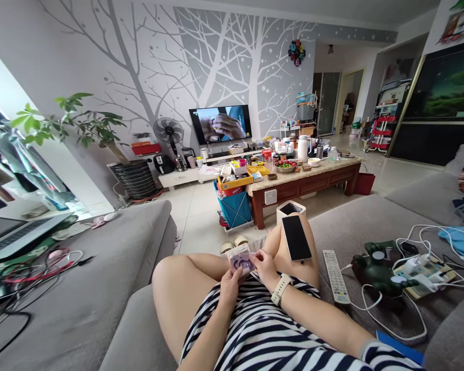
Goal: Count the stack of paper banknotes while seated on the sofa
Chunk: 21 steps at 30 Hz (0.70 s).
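I sit on a grey sofa [100, 304] in a striped dress. Both hands meet over my lap on a small stack of purple-printed paper notes [240, 257]. My left hand [229, 286] grips the stack from below with fingers curled. My right hand [265, 267], with a white watch at the wrist, pinches the stack's right edge. A black phone [296, 237] lies face up on my right thigh, just right of the hands.
A white remote [336, 275], a green toy [375, 270] and white cables lie on the sofa at right. A laptop [11, 234] and cords sit at left. Ahead stand a cluttered wooden coffee table [305, 180], a blue bin [235, 206], a fan and a lit television [220, 123].
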### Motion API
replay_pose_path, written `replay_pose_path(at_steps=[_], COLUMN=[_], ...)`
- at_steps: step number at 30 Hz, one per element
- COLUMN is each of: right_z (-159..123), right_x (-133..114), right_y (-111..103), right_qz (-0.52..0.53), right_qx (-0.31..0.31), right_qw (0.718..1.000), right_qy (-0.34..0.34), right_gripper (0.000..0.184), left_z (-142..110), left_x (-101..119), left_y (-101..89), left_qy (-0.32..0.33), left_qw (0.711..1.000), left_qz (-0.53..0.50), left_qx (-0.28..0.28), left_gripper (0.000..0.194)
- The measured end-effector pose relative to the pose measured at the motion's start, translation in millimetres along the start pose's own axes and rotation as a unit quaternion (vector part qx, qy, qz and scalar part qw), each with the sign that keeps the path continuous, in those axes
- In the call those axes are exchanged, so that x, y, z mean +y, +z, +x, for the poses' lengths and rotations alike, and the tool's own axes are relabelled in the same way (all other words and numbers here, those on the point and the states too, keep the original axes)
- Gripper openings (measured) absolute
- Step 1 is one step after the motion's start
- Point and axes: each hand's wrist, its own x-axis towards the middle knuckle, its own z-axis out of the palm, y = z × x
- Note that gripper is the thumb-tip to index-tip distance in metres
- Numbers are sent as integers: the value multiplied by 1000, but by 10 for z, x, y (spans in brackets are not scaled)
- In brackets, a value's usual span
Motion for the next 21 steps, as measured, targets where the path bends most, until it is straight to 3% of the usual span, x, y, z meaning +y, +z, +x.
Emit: replay_pose_path(at_steps=[21], right_z=[11], right_x=[22], right_y=[-8], right_qz=[35], right_qx=[-25], right_qw=[999], right_qy=[4], right_gripper=[23], left_z=[156], left_x=[-121], left_y=[-70], left_qy=[-29], left_qw=[999], left_qz=[-35], left_qx=[29], left_gripper=[29])
